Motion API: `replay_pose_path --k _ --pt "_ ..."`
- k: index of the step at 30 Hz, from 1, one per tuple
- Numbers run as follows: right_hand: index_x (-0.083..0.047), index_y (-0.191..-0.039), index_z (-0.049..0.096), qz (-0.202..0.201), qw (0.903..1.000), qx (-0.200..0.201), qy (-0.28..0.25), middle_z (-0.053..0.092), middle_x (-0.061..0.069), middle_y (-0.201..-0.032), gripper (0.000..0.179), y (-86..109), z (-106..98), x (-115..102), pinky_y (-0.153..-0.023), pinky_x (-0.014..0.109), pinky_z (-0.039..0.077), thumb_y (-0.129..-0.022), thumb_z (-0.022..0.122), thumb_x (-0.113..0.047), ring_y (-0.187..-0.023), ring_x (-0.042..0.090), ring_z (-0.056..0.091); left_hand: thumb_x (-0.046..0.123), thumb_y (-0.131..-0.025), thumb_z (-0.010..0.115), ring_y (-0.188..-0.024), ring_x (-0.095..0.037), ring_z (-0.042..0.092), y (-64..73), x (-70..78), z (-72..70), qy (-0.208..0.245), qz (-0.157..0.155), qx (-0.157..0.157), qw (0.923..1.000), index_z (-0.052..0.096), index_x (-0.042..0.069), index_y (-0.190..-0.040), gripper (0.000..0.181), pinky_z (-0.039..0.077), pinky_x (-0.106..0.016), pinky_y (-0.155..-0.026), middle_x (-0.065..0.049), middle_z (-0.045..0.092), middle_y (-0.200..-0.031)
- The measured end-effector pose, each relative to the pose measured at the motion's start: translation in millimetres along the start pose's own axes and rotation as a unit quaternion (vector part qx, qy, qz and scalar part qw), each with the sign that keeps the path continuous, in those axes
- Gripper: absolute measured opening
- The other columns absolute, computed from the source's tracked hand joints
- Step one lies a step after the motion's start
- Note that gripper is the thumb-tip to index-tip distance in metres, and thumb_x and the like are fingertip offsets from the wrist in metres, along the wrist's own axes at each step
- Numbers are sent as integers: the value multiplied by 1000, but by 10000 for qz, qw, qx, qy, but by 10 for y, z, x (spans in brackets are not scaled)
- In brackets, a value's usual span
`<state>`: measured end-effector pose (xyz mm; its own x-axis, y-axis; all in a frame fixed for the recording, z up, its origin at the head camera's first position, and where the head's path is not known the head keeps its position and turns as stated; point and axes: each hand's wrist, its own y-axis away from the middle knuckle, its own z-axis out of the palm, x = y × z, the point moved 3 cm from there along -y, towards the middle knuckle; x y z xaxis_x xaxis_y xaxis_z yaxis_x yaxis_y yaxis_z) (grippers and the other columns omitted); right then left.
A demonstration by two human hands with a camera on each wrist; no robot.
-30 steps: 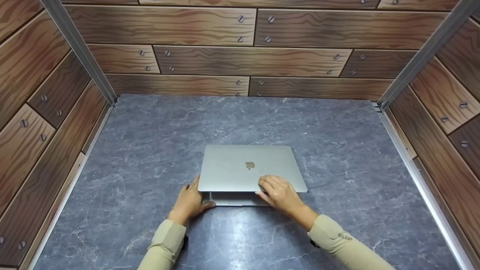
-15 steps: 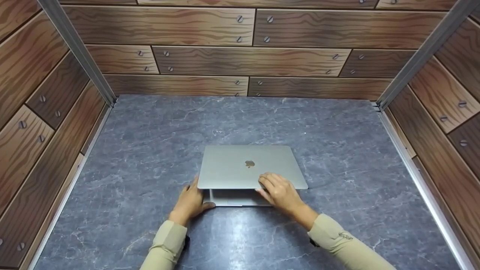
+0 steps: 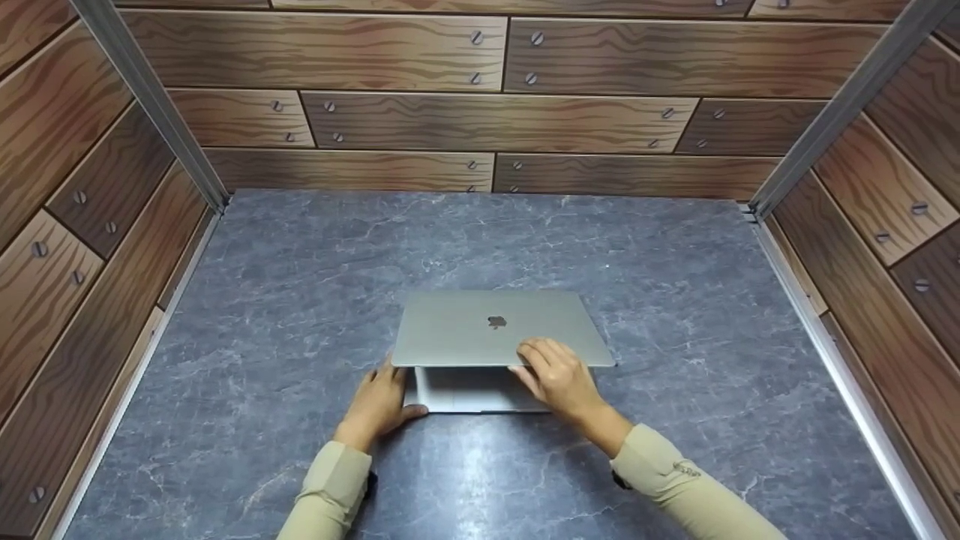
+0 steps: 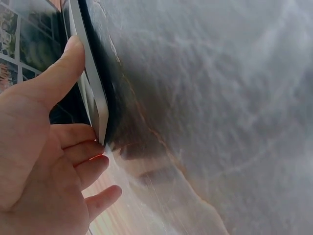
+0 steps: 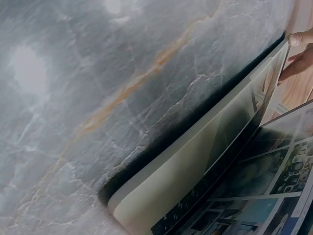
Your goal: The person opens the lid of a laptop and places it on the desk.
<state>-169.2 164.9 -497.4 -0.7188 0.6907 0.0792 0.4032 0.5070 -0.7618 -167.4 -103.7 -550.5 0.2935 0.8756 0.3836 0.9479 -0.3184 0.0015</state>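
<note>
A silver laptop (image 3: 450, 334) with an apple logo lies on the table, its lid partly raised. My right hand (image 3: 559, 379) pinches the lid's front edge, fingertips on top and thumb at the underside. My left hand (image 3: 375, 403) holds the base (image 3: 461, 401) at its front left corner, thumb on the front edge and fingers along the side. In the left wrist view, the thumb of the left hand (image 4: 39, 142) lies against the base's edge (image 4: 90, 63). Under the lid, the right wrist view shows the keyboard (image 5: 183, 213) and a screen (image 5: 254, 205) with picture tiles.
The blue-grey marbled table (image 3: 300, 277) spreads around the laptop. Wood-patterned walls (image 3: 420, 120) stand behind it and at both sides, with metal posts (image 3: 157, 105) at the back corners. A metal strip (image 3: 840, 375) runs along the right edge.
My right hand has moved up slightly, raising the lid's front edge, so the gap above the base has widened. The left hand has stayed at the corner.
</note>
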Motion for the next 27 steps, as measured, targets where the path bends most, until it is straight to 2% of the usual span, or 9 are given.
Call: replay_pose_path --k 5,16,27 --pt "-2 -89 70 185 9998 44 34 72 10 -86 27 -35 -15 0 -73 31 60 -75 76 -24 -78 23 68 42 -75 77 -137 -41 42 0 8 2 -226 73 107 9997 40 -5 -142 90 40 -59 -104 -27 41 -148" --pt "-2 -89 71 552 9982 192 119 73 10 -86 26 -142 -36 39 -74 32 60 -75 77 -23 -79 24 69 42 -81 71 -145 -37 33 -10 25 -2 -124 -128 -528 9984 40 -6 -143 84 35 -61 -112 -22 36 -154" --pt "-3 -89 71 666 9969 338 264 73 10 -87 23 -215 -50 29 -76 35 60 -74 78 -18 -80 24 70 38 -80 73 -147 -37 30 -43 62 -24 -114 -103 -612 9980 39 -7 -143 85 37 -61 -110 -24 33 -155"
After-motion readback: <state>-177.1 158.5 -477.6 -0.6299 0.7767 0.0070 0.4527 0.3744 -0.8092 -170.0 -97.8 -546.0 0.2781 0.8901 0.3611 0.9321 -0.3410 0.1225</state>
